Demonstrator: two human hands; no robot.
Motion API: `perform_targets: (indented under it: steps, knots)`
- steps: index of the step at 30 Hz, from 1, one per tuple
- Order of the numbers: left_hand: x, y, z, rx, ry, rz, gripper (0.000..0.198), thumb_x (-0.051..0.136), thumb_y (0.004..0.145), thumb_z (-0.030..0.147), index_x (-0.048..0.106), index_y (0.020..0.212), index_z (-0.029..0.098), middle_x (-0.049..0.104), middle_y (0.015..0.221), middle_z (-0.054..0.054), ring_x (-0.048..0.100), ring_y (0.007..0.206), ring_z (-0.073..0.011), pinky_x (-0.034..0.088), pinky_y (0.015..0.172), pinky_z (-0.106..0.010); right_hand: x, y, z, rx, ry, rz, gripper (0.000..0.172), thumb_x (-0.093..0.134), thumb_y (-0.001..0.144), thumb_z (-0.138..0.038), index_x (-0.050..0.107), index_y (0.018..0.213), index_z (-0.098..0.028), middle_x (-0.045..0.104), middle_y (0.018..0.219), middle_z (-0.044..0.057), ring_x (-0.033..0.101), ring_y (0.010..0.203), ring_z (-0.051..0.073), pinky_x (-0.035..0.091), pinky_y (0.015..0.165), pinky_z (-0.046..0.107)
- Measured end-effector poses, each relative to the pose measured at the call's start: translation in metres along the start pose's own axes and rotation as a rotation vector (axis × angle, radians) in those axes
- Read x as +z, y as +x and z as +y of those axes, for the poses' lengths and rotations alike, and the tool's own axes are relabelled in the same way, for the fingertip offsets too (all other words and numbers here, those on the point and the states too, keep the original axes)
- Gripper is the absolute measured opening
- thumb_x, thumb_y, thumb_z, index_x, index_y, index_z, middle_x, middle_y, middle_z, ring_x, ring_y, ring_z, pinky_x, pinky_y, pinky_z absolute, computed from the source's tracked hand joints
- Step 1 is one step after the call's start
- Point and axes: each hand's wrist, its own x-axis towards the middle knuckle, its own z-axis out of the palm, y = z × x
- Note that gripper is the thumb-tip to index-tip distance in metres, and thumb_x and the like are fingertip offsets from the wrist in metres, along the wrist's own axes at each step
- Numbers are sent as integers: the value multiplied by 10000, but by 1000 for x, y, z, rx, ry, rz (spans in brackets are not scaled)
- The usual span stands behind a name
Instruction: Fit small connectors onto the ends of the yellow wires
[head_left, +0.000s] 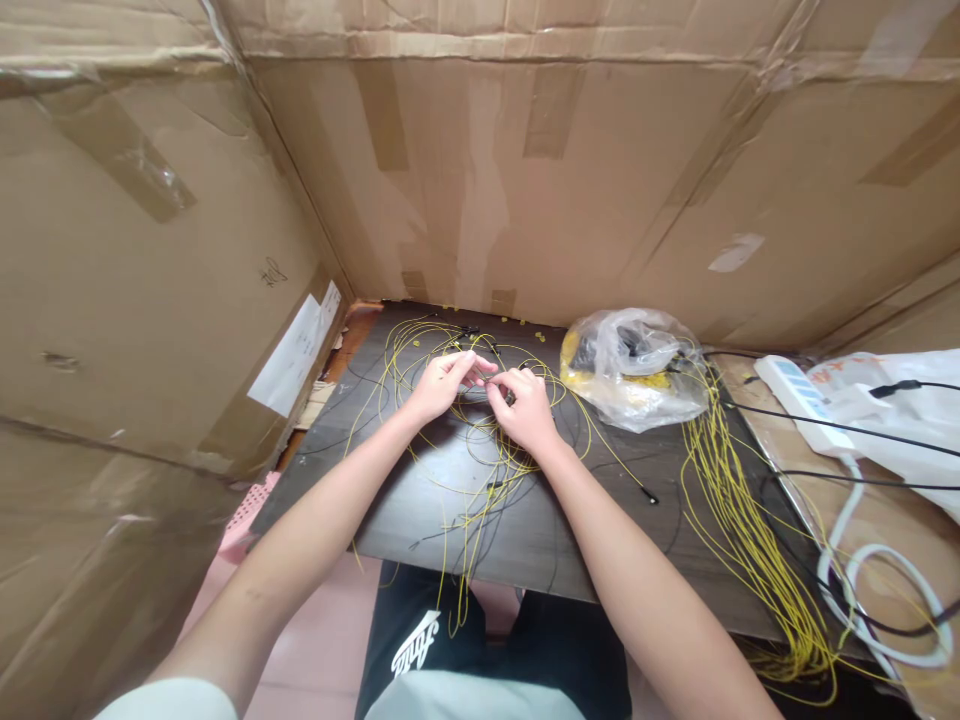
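Note:
Over the middle of a dark tabletop point(390, 470), my left hand point(444, 385) has its fingers stretched out and slightly spread towards the right. Facing it, my right hand point(523, 405) is closed in a pinch on what looks like the end of a thin cable; the fingers partly cover it. Loose loops of thin yellow cable point(480, 440) lie around and beneath both hands, some hanging over the front edge. Small black connectors are on some cable ends, one black connector point(650, 496) lying right of my right hand.
A clear plastic bag point(637, 400) with yellow and black contents stands at the back right. A bundle of yellow cables point(739, 520) runs from it to the front right. A white power strip point(806, 405) with cords lies further right. Cardboard walls point(480, 180) enclose the back and left.

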Motion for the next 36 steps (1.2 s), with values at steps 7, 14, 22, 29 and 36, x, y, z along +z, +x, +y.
perform_targets:
  steps: [7, 14, 22, 29, 36]
  knots:
    - [-4, 1, -5, -21, 35, 79, 567, 538, 905, 708, 617, 770, 163, 780, 1018, -139, 686, 703, -158, 557, 685, -291, -1, 2, 0, 96, 244, 107, 216, 547, 908, -303, 689, 772, -212, 671, 752, 36, 566, 727, 200, 448, 741, 329]
    - [-11, 5, -7, 52, 115, 223, 525, 541, 926, 657, 667, 786, 167, 737, 878, -82, 644, 672, -145, 533, 637, -268, -2, 6, 19, 306, 228, 292, 225, 504, 880, -318, 653, 765, -194, 688, 776, 63, 597, 742, 213, 445, 722, 327]
    - [-22, 10, -6, 91, 11, 493, 440, 514, 975, 564, 667, 825, 179, 679, 844, -39, 539, 542, -82, 478, 546, -226, -11, 7, 32, 419, -91, 363, 145, 455, 854, -226, 596, 827, -199, 665, 912, 129, 573, 879, 291, 380, 848, 430]
    - [-27, 12, -2, 124, -19, 577, 357, 507, 991, 515, 657, 1072, 201, 623, 833, -17, 507, 529, -75, 497, 542, -217, -17, 7, 34, 405, -161, 398, 324, 440, 809, -146, 568, 1106, -165, 617, 1086, 193, 546, 1017, 353, 372, 902, 493]
    - [-6, -2, 1, 204, 175, 317, 342, 499, 1010, 450, 667, 1124, 174, 651, 752, -11, 586, 596, -105, 512, 628, -237, -7, -2, -7, -78, 29, 114, 433, 522, 874, -271, 536, 1287, -142, 662, 1133, 150, 579, 1071, 298, 412, 963, 422]
